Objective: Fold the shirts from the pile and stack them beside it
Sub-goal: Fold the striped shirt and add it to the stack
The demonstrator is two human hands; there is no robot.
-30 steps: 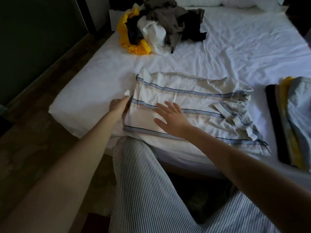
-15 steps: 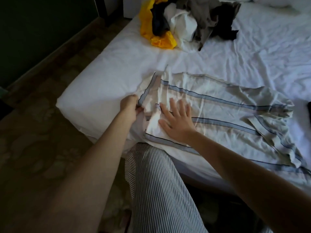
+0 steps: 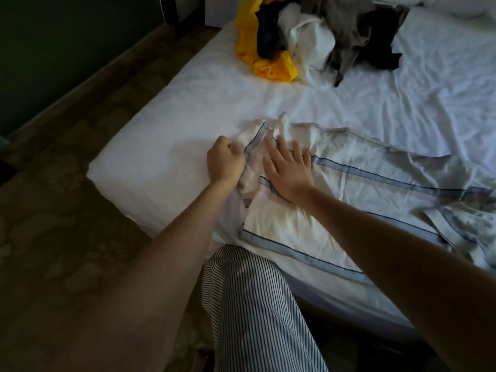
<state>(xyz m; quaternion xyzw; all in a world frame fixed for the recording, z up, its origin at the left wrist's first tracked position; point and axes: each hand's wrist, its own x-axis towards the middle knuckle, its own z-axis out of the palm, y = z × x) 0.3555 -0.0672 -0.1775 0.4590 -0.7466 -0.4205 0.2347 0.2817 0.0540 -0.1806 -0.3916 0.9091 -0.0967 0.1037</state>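
Bed point(image 3: 161, 157): a white sheet, creased, takes up most of the view; everything of the task lies on it.
Striped shirt point(image 3: 375, 189): a pale shirt with blue bands, spread flat along the near edge of the bed and running off to the right, where its far end is rumpled. Its left end is bunched up between the two hands.
Pile point(image 3: 316, 41): unfolded clothes in yellow, black, white and grey, heaped at the far side of the bed, well apart from the spread shirt.
Trouser leg point(image 3: 255, 304): pin-striped, standing against the bed edge just below the shirt.
Right hand point(image 3: 288, 173): laid flat on the shirt near its left end, fingers straight and spread, pressing the cloth down as an anchor.
Left hand point(image 3: 225, 162): just beside the right, fingers curled tight on the shirt's left edge, which gathers into the fist.
Step in hand: the opening of a fold on this shirt, by my reading; the left end is gripped and lifted a little while the rest is pinned.
Next move: likely carry the gripped end over the right hand's line and lay it flat, which calls for an even pull so the bands stay straight and the bunched cloth smooths out — no folded stack shows in this view.
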